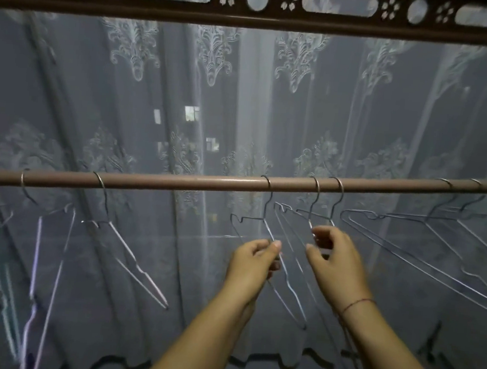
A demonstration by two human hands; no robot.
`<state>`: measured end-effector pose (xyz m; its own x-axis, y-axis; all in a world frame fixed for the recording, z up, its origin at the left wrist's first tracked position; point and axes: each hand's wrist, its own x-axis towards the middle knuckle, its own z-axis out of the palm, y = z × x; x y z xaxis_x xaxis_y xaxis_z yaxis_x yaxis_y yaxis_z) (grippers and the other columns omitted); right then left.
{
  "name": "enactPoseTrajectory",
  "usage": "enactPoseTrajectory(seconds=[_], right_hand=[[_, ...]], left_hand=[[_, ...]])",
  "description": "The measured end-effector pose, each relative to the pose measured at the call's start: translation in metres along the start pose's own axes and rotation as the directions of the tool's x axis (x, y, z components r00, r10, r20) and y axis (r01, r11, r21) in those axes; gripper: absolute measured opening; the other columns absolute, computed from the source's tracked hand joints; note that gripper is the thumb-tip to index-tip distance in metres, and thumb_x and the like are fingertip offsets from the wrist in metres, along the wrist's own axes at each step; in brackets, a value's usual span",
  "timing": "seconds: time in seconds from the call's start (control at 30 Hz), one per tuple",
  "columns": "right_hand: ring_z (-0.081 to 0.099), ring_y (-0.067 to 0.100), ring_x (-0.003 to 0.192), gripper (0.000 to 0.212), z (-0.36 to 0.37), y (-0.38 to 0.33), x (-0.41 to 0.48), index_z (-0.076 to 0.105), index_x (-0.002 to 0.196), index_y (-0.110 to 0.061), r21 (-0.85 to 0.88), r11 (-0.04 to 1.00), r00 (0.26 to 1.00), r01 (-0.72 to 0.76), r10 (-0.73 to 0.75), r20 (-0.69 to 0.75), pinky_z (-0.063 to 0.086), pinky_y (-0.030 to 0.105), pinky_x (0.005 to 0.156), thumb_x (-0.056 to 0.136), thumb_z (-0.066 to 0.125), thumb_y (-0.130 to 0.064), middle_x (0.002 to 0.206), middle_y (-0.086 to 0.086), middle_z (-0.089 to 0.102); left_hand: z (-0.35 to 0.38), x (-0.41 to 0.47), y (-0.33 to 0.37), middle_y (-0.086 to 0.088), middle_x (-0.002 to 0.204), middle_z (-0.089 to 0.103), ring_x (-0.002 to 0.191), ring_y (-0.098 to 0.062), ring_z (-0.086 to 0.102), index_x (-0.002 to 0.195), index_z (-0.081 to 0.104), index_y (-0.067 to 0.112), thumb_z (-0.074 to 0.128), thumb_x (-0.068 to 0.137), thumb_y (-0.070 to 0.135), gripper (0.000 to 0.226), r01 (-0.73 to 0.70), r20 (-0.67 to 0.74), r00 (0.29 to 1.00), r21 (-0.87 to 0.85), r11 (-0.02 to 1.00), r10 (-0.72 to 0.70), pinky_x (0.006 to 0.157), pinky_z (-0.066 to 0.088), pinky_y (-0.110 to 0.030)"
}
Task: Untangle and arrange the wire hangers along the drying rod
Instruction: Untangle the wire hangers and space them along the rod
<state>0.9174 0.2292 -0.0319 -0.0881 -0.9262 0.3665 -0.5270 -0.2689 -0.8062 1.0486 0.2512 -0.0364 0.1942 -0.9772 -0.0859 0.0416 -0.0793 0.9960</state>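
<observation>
A brown drying rod runs across the view, rising to the right. Several thin wire hangers hang from it by their hooks. Two blurred hangers and one more hang at the left. My left hand pinches the sloping arm of a middle hanger. Beside it, my right hand grips the neck of a hanger whose hook sits next to another hook. Two more hangers hang at the right, swung sideways.
A sheer lace curtain hangs just behind the rod, with its scalloped hem near the bottom. A dark carved wooden pelmet spans the top. A red thread bracelet circles my right wrist.
</observation>
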Motion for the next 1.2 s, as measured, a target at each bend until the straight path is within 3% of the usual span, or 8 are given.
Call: enactPoseTrajectory(seconds=[0.1,0.2,0.27,0.4,0.5,0.8,0.97,1.2], right_hand=[[0.057,0.015,0.086,0.027,-0.003,0.009,0.004,0.054,0.11,-0.018,0.067,0.996,0.996,-0.062,0.057,0.074,0.046,0.028,0.08,0.085,0.059,-0.012,0.095,-0.003,0.058],[0.064,0.027,0.075,0.022,-0.004,0.014,0.009,0.056,0.103,-0.016,0.191,0.968,0.979,-0.16,0.131,0.156,0.055,0.043,0.074,0.084,0.056,-0.005,0.079,0.013,0.066],[0.06,0.026,0.063,0.019,-0.002,0.013,0.011,0.058,0.1,-0.01,0.267,0.945,0.969,-0.191,0.138,0.204,0.052,0.036,0.061,0.085,0.052,0.001,0.073,0.02,0.066],[0.053,0.018,0.053,0.016,0.005,0.008,0.014,0.059,0.092,-0.009,0.347,0.916,0.959,-0.203,0.113,0.261,0.041,0.019,0.045,0.087,0.05,0.003,0.062,0.008,0.063],[0.053,0.015,0.053,0.016,0.015,0.001,0.011,0.06,0.091,-0.009,0.369,0.904,0.945,-0.216,0.098,0.313,0.04,0.019,0.045,0.087,0.05,0.002,0.062,0.006,0.063],[0.052,0.013,0.054,0.015,0.053,-0.042,0.002,0.06,0.097,-0.007,0.419,0.88,0.908,-0.223,0.031,0.418,0.04,0.017,0.044,0.089,0.05,-0.001,0.065,0.006,0.063],[0.052,0.005,0.046,0.013,0.071,-0.057,-0.001,0.061,0.096,-0.008,0.413,0.878,0.889,-0.244,0.032,0.457,0.039,0.013,0.041,0.089,0.051,-0.001,0.064,0.005,0.063],[0.051,0.006,0.048,0.016,0.09,-0.066,-0.013,0.061,0.091,-0.012,0.374,0.896,0.867,-0.239,0.023,0.497,0.039,0.015,0.043,0.088,0.05,-0.001,0.061,0.001,0.063]], left_hand=[[0.016,0.003,0.001,0.002,0.079,0.069,0.065,-0.009,0.055,0.085,0.064,0.017,0.054,0.093,0.022,0.014,0.005,-0.028,1.0,-0.034,0.999,-0.006,0.059,0.043,-0.017],[0.026,0.004,0.005,0.002,0.071,0.066,0.052,-0.004,0.048,0.084,0.063,0.018,0.055,0.092,0.017,0.011,-0.014,-0.057,0.998,-0.032,0.999,0.012,0.048,0.039,-0.011],[0.028,0.005,0.008,0.001,0.067,0.063,0.046,-0.003,0.044,0.082,0.063,0.018,0.055,0.092,0.012,0.014,-0.033,-0.081,0.996,-0.061,0.998,0.028,0.045,0.037,-0.011],[0.016,0.006,0.012,-0.001,0.065,0.061,0.047,-0.005,0.045,0.088,0.064,0.013,0.055,0.092,0.01,0.01,-0.083,-0.169,0.983,-0.104,0.991,0.065,0.045,0.041,-0.012],[-0.005,0.006,0.014,-0.001,0.065,0.06,0.052,-0.008,0.047,0.087,0.064,0.013,0.055,0.091,0.011,0.01,-0.133,-0.233,0.966,-0.097,0.986,0.108,0.045,0.043,-0.012],[-0.075,0.007,0.014,-0.002,0.064,0.058,0.041,-0.001,0.044,0.09,0.064,0.009,0.056,0.091,0.011,0.009,-0.17,-0.394,0.911,-0.089,0.981,0.122,0.043,0.042,-0.012],[-0.098,0.008,0.012,-0.002,0.065,0.058,0.04,-0.001,0.044,0.096,0.065,0.005,0.056,0.091,0.012,0.012,-0.16,-0.418,0.903,-0.101,0.982,0.104,0.045,0.043,-0.013],[-0.117,0.01,0.004,-0.003,0.064,0.059,0.037,0.0,0.046,0.098,0.067,0.003,0.057,0.091,0.012,0.016,-0.144,-0.446,0.892,-0.116,0.983,0.078,0.048,0.044,-0.016]])
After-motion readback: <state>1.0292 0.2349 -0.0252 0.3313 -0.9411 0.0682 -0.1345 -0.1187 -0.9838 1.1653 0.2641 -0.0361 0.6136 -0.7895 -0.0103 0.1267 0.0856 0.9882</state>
